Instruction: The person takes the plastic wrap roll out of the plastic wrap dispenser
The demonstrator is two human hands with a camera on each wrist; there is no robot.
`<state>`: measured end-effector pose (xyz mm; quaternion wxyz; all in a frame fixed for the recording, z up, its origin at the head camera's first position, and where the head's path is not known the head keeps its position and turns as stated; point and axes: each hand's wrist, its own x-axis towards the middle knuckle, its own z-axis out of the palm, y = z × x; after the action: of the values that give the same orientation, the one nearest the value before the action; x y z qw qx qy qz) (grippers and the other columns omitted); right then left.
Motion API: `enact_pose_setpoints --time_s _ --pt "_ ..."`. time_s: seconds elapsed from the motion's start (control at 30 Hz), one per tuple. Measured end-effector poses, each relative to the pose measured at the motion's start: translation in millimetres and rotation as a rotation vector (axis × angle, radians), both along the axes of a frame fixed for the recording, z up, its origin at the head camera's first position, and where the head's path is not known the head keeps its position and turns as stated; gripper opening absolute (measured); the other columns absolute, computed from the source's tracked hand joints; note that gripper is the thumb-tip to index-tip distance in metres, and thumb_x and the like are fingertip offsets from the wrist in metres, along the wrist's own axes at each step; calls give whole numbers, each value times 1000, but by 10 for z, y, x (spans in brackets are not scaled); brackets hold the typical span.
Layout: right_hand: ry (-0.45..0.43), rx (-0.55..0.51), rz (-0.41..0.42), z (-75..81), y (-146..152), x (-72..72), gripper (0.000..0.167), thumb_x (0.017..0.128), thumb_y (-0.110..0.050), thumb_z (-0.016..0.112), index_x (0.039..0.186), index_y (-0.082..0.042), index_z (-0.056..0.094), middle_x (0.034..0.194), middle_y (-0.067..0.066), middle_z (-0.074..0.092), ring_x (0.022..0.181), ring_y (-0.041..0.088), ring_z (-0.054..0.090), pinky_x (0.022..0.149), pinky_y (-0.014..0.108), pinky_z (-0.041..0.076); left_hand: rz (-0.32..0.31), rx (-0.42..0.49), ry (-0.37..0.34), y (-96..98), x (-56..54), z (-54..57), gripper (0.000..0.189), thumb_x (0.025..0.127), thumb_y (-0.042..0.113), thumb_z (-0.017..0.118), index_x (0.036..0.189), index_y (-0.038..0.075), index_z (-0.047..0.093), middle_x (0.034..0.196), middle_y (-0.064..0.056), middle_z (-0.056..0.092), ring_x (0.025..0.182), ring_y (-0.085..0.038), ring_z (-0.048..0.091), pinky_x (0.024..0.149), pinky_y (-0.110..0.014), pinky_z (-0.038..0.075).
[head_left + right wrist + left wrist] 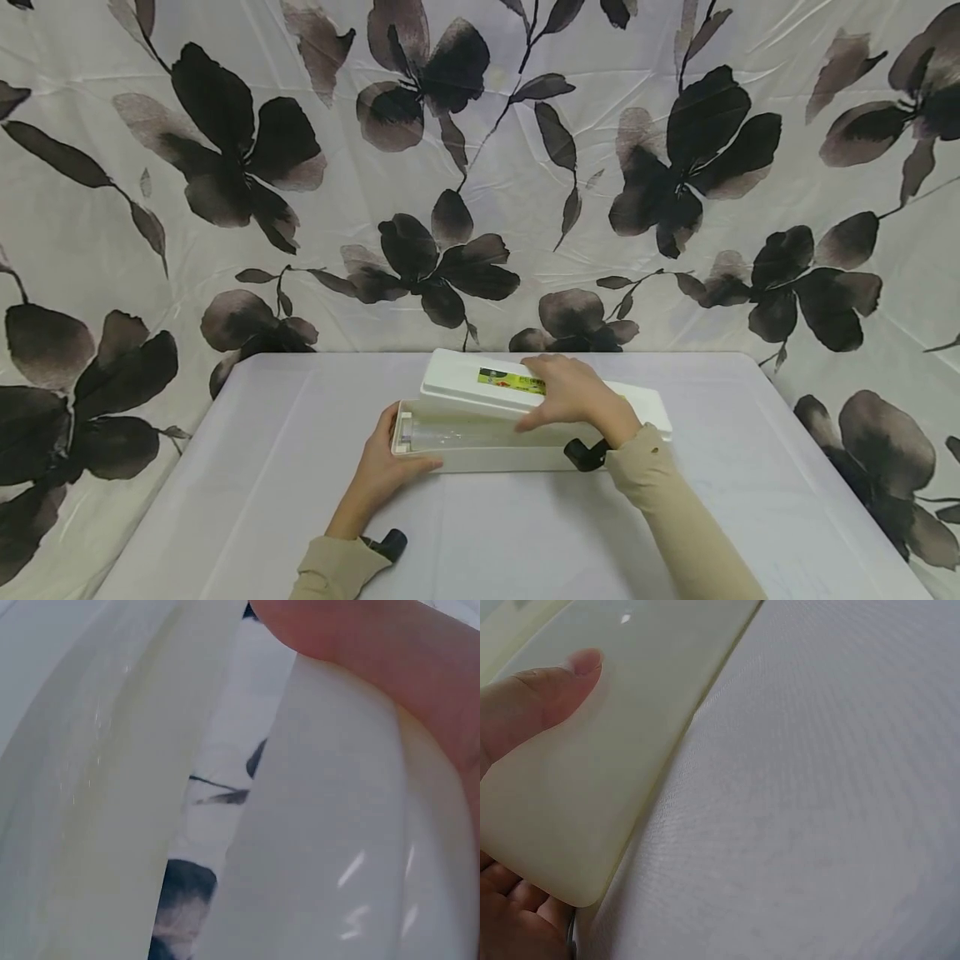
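Observation:
A long white plastic box base [495,460] lies on the table, open at the top, with a clear roll [442,435], looking like plastic wrap, inside. My left hand [382,467] grips its left end, thumb [562,694] on the front face and fingers at the end. My right hand [573,396] holds the white lid [453,373] across its middle, covering part of its yellow-green label [498,380]. The lid is tilted, its left end raised above the base. In the right wrist view, a gap separates the lid [315,810] from the base; the lid's right-end contact is unclear.
The box is near the far edge of a white-covered table [480,533]. Behind the table hangs a white curtain [525,208] with dark flowers. Black wrist-worn devices [392,544] show at both sleeves.

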<state>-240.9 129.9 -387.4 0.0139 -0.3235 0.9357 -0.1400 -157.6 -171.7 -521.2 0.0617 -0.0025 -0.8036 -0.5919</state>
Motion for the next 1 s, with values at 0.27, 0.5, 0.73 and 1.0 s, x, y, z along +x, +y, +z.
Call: enact_pose_setpoints --time_s 0.27,0.5,0.73,1.0 --pt "-14 2 -67 39 171 -24 103 59 -64 82 141 -10 52 129 8 62 101 21 58 82 44 48 0 4 11 0 22 13 109 58 15 98 147 13 36 139 -12 52 121 -28 51 104 -49 37" --pt "0 -11 -100 85 320 -63 96 59 -65 81 135 -12 55 118 5 64 93 19 57 76 42 48 -3 -19 19 5 13 24 108 59 14 97 148 11 34 139 -13 51 121 -28 51 103 -49 38" --pt "-11 -24 -129 110 442 -81 100 62 -67 79 140 -11 52 130 8 61 103 22 58 82 48 48 -6 -8 22 7 10 22 109 59 13 97 148 12 35 139 -12 52 120 -27 52 102 -48 38" --pt "-3 -51 -173 135 569 -82 101 62 -67 79 141 -10 51 129 8 61 104 23 58 82 49 48 -15 5 -17 78 93 262 106 62 4 94 149 4 32 142 -18 49 123 -32 50 104 -48 37"
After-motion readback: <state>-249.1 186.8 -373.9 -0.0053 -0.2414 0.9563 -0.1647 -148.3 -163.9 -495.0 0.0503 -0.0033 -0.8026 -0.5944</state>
